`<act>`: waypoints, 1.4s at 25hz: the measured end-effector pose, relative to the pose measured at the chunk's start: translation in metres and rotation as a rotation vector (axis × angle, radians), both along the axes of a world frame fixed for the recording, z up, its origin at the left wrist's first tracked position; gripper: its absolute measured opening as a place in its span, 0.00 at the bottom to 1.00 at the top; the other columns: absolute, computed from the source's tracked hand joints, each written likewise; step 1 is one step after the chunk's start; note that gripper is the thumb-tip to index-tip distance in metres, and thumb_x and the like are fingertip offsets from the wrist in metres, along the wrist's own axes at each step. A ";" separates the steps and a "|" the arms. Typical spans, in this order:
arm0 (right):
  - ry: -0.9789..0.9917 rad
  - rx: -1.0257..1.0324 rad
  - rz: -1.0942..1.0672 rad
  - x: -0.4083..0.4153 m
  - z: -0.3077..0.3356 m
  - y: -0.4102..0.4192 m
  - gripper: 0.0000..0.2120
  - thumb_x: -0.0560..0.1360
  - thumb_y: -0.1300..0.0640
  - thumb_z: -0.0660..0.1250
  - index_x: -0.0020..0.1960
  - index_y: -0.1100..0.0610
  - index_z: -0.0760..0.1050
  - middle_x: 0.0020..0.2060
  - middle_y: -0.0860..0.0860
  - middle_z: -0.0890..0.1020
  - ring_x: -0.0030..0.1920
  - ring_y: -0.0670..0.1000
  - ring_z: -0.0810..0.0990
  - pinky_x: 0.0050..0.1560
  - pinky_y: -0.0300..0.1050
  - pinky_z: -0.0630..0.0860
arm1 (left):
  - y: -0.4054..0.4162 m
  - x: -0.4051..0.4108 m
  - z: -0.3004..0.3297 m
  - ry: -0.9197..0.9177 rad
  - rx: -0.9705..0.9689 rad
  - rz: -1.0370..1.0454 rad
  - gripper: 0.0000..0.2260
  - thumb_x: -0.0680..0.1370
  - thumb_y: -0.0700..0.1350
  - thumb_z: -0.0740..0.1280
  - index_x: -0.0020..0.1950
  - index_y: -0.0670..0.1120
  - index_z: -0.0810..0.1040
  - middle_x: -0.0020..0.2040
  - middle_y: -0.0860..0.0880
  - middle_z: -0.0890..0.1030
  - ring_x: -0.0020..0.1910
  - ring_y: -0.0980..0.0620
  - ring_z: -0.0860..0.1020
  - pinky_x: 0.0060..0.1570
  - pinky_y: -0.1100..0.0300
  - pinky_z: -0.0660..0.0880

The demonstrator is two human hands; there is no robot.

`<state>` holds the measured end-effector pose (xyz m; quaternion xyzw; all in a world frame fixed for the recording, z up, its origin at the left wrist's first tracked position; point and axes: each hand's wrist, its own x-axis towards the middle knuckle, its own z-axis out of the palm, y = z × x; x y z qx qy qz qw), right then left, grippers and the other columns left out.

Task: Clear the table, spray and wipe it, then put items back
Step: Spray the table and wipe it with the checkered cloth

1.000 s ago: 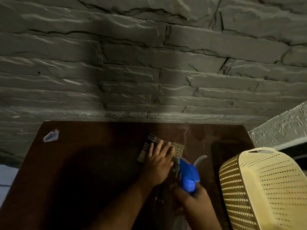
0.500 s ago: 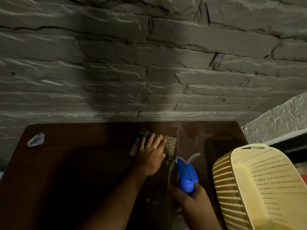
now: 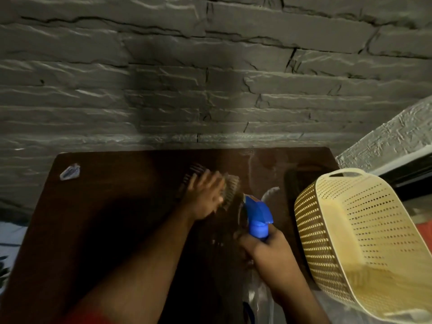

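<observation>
My left hand (image 3: 205,197) lies flat with spread fingers on a striped cloth (image 3: 231,191), pressing it against the dark brown table (image 3: 105,218) near its far middle. The hand and cloth are motion-blurred. My right hand (image 3: 268,251) grips a spray bottle with a blue trigger head (image 3: 257,213), held upright just right of the cloth, nozzle toward the far edge. Wet streaks (image 3: 268,190) shine on the tabletop beside the nozzle. The bottle's body is mostly hidden by my hand.
A cream perforated plastic basket (image 3: 350,242) stands at the table's right side, close to my right hand. A small white-and-blue wrapper (image 3: 70,172) lies at the far left corner. A grey stone wall (image 3: 210,90) rises right behind the table.
My left hand has slid the cloth a little to the left and away across the table. The spray bottle in my right hand has barely moved.
</observation>
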<state>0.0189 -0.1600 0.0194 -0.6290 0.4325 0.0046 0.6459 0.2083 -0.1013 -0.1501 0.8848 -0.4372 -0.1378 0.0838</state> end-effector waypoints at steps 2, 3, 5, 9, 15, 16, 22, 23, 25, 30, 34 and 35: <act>-0.012 0.002 0.014 -0.009 0.005 0.006 0.06 0.71 0.59 0.72 0.44 0.60 0.77 0.27 0.55 0.77 0.29 0.53 0.75 0.36 0.49 0.74 | -0.012 0.001 0.003 0.072 0.035 0.452 0.28 0.81 0.57 0.54 0.80 0.52 0.50 0.80 0.50 0.47 0.79 0.46 0.43 0.74 0.41 0.40; -0.017 0.002 0.025 -0.014 0.009 0.009 0.06 0.72 0.61 0.71 0.45 0.62 0.76 0.27 0.55 0.77 0.28 0.52 0.75 0.33 0.46 0.74 | -0.015 -0.026 0.010 0.126 0.023 0.594 0.29 0.81 0.57 0.55 0.80 0.52 0.50 0.80 0.49 0.48 0.79 0.44 0.42 0.73 0.41 0.39; -0.029 0.020 0.054 -0.024 0.014 0.014 0.04 0.72 0.65 0.69 0.45 0.63 0.75 0.26 0.55 0.76 0.26 0.50 0.74 0.29 0.40 0.73 | 0.000 -0.103 0.006 0.100 -0.080 0.541 0.28 0.81 0.56 0.55 0.79 0.51 0.54 0.80 0.48 0.51 0.79 0.43 0.44 0.73 0.40 0.40; -0.053 -0.003 0.144 -0.043 0.022 0.024 0.05 0.72 0.64 0.68 0.47 0.63 0.75 0.27 0.55 0.77 0.27 0.50 0.75 0.29 0.40 0.74 | 0.075 -0.124 0.000 0.073 -0.054 -0.208 0.28 0.78 0.58 0.49 0.78 0.53 0.59 0.79 0.50 0.56 0.78 0.46 0.48 0.74 0.40 0.47; -0.056 -0.049 0.191 -0.090 0.035 0.034 0.09 0.74 0.61 0.68 0.48 0.67 0.73 0.27 0.59 0.78 0.25 0.50 0.76 0.28 0.36 0.73 | 0.031 -0.125 0.014 0.092 0.067 0.528 0.28 0.82 0.57 0.50 0.80 0.51 0.45 0.80 0.50 0.43 0.78 0.44 0.39 0.73 0.40 0.38; -0.058 -0.056 0.196 -0.099 0.038 0.035 0.09 0.74 0.61 0.68 0.48 0.67 0.73 0.27 0.59 0.78 0.25 0.50 0.75 0.29 0.38 0.73 | 0.040 -0.167 0.015 0.072 0.031 0.439 0.27 0.82 0.56 0.49 0.80 0.52 0.46 0.80 0.50 0.44 0.78 0.44 0.39 0.73 0.40 0.37; -0.020 -0.028 0.180 -0.143 0.034 0.045 0.05 0.72 0.63 0.70 0.46 0.59 0.75 0.26 0.54 0.77 0.27 0.55 0.75 0.34 0.50 0.73 | 0.075 -0.141 0.014 0.151 0.083 0.202 0.27 0.83 0.56 0.51 0.79 0.55 0.44 0.80 0.53 0.41 0.78 0.48 0.37 0.73 0.43 0.37; -0.022 -0.032 0.172 -0.148 0.032 0.048 0.05 0.72 0.63 0.70 0.47 0.59 0.75 0.27 0.55 0.78 0.28 0.56 0.76 0.36 0.52 0.75 | 0.059 -0.130 0.015 0.174 0.121 0.390 0.28 0.83 0.56 0.51 0.79 0.53 0.42 0.80 0.52 0.40 0.78 0.46 0.37 0.73 0.41 0.36; -0.022 -0.032 0.166 -0.159 0.029 0.051 0.06 0.72 0.63 0.70 0.49 0.58 0.76 0.29 0.56 0.80 0.30 0.57 0.77 0.38 0.53 0.76 | 0.043 -0.143 0.021 0.192 0.183 0.492 0.29 0.83 0.56 0.50 0.79 0.51 0.41 0.80 0.49 0.39 0.77 0.43 0.36 0.72 0.39 0.35; -0.001 -0.020 0.185 -0.164 0.038 0.048 0.07 0.72 0.63 0.69 0.49 0.59 0.76 0.30 0.58 0.79 0.31 0.57 0.77 0.37 0.50 0.74 | 0.122 -0.195 0.023 0.111 0.155 -0.098 0.27 0.83 0.55 0.52 0.79 0.56 0.45 0.80 0.55 0.40 0.77 0.51 0.35 0.73 0.45 0.36; 0.017 -0.027 0.182 -0.141 0.026 0.056 0.05 0.72 0.62 0.69 0.46 0.59 0.74 0.27 0.57 0.77 0.27 0.52 0.75 0.31 0.43 0.74 | 0.073 -0.116 0.018 0.171 0.200 0.210 0.28 0.83 0.57 0.50 0.79 0.55 0.42 0.80 0.53 0.39 0.77 0.48 0.35 0.73 0.42 0.35; 0.022 -0.025 0.167 -0.136 0.023 0.060 0.05 0.73 0.62 0.69 0.46 0.60 0.74 0.27 0.57 0.77 0.26 0.51 0.75 0.29 0.40 0.74 | 0.054 -0.108 0.017 0.178 0.204 0.366 0.28 0.83 0.57 0.49 0.79 0.54 0.41 0.80 0.52 0.38 0.77 0.46 0.35 0.72 0.41 0.35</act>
